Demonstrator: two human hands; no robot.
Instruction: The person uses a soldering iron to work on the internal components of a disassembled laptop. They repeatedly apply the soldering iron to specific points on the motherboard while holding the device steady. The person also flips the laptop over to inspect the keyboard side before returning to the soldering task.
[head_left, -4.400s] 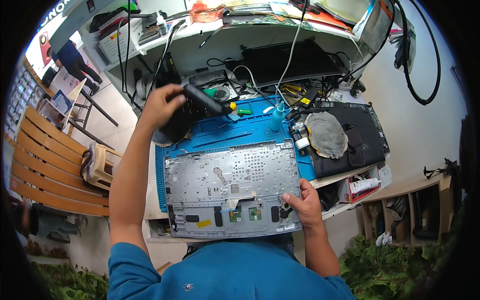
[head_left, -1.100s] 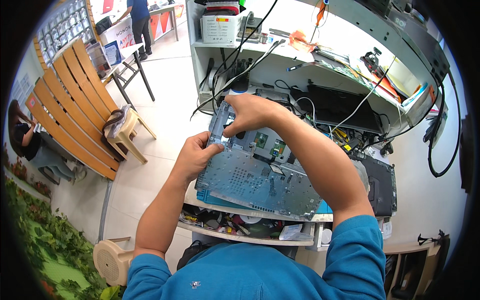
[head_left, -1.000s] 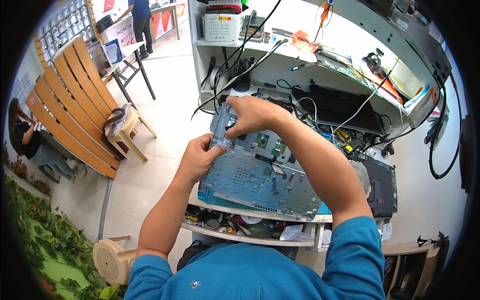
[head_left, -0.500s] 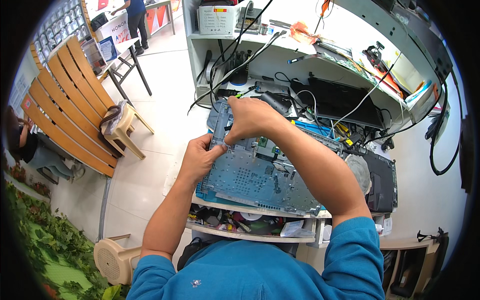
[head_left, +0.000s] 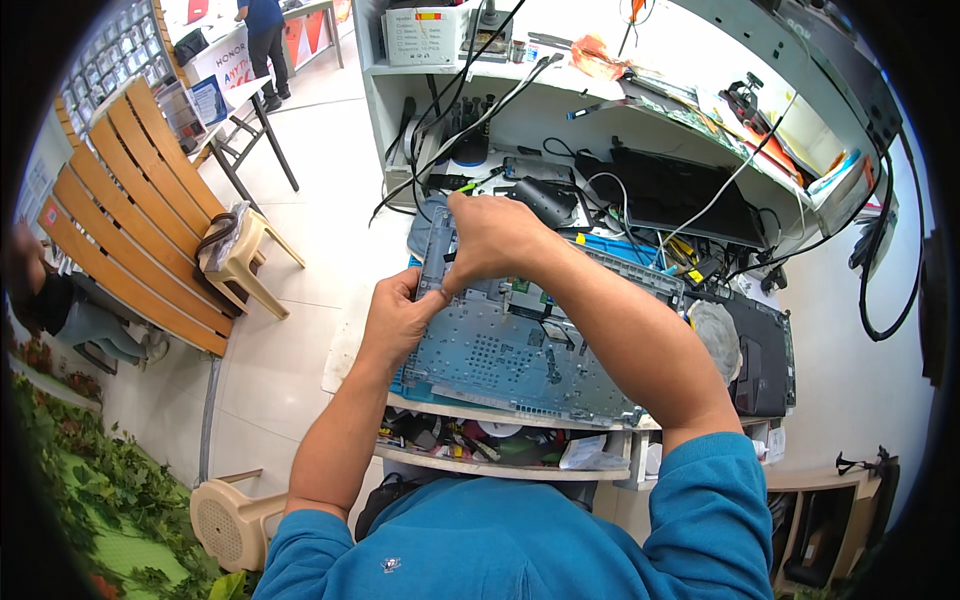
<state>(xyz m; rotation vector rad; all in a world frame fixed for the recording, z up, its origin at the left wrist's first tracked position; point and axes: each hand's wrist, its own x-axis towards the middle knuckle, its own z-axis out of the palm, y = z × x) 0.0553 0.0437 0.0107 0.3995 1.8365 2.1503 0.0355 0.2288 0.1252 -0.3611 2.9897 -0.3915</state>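
The left hand (head_left: 397, 320) and right hand (head_left: 488, 238) are both gripping the left edge of the grey laptop chassis (head_left: 520, 350) with fingers clenched, above the cluttered tabletop (head_left: 640, 265).

A pale tiled floor (head_left: 330, 230) runs past a slatted wooden bench (head_left: 130, 220), a beige plastic stool (head_left: 245, 260) and white shelving (head_left: 560, 95).
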